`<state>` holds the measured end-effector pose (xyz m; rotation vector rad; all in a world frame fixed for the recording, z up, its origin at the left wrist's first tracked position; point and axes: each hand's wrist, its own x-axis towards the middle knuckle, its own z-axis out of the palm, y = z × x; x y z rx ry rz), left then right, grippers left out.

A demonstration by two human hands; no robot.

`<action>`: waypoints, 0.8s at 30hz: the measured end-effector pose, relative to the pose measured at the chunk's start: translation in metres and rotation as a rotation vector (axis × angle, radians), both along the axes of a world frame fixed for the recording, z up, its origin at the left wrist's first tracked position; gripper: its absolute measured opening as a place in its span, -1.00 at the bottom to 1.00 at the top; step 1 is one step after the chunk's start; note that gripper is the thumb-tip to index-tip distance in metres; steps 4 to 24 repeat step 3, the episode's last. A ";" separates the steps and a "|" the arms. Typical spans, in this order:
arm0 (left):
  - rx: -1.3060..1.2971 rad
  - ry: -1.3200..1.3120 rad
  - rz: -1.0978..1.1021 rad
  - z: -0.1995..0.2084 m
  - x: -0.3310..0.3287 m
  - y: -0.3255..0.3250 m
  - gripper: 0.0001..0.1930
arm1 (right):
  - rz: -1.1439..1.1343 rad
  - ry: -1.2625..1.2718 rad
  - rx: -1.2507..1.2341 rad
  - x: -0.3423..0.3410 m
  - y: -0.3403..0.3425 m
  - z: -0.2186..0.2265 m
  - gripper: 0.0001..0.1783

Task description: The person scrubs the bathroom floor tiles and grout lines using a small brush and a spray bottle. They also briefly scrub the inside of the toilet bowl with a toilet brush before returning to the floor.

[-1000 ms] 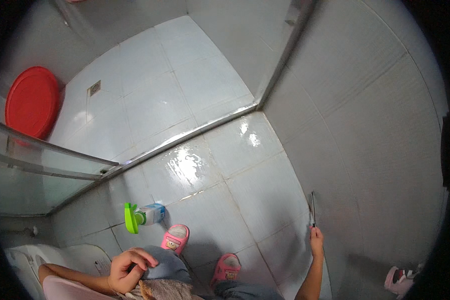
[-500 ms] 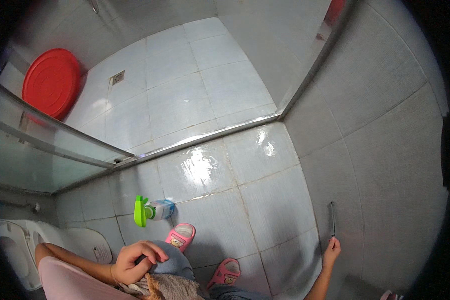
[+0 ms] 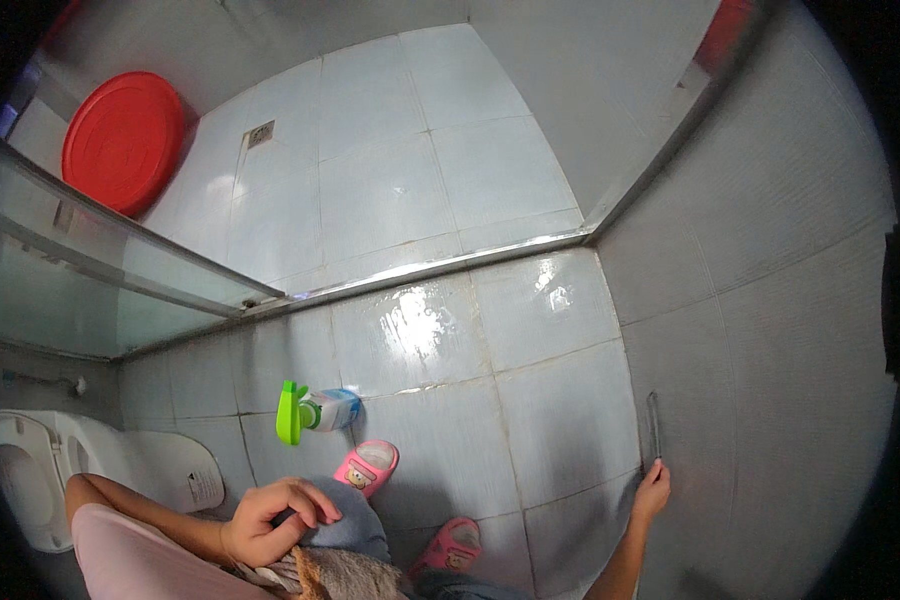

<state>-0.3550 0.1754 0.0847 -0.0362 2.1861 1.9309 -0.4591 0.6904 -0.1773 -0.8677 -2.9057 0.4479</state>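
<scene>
My right hand (image 3: 652,490) is closed around the end of a thin, long grey tool (image 3: 654,425) at the lower right, beside the grey tiled wall; its exact kind is too small to tell. Loosely curled, my left hand (image 3: 282,520) rests on my bent knee (image 3: 350,525), with its thumb tucked under the fingers. Whatever lies inside that hand, if anything, is hidden. A brown towel (image 3: 345,578) lies across my lap below the wrist. On the floor ahead of the knee, a spray bottle (image 3: 332,410) with a green trigger head lies on its side.
My pink slippers (image 3: 370,466) stand on wet, shiny floor tiles (image 3: 420,350). A white toilet (image 3: 100,455) is at the left. Beyond the metal threshold (image 3: 430,272) are a glass door (image 3: 160,300), a floor drain (image 3: 260,134) and a round red lid or basin (image 3: 123,142).
The view has shifted slightly, so the scene sits a little to the right. My right hand and its tool have moved slightly left and up. The left hand stays on the knee.
</scene>
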 end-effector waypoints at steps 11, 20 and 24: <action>0.003 -0.032 0.012 0.003 0.002 -0.002 -0.89 | 0.000 0.162 -0.128 -0.028 -0.030 0.025 -0.57; 0.003 -0.032 0.012 0.003 0.002 -0.002 -0.89 | 0.000 0.162 -0.128 -0.028 -0.030 0.025 -0.57; 0.003 -0.032 0.012 0.003 0.002 -0.002 -0.89 | 0.000 0.162 -0.128 -0.028 -0.030 0.025 -0.57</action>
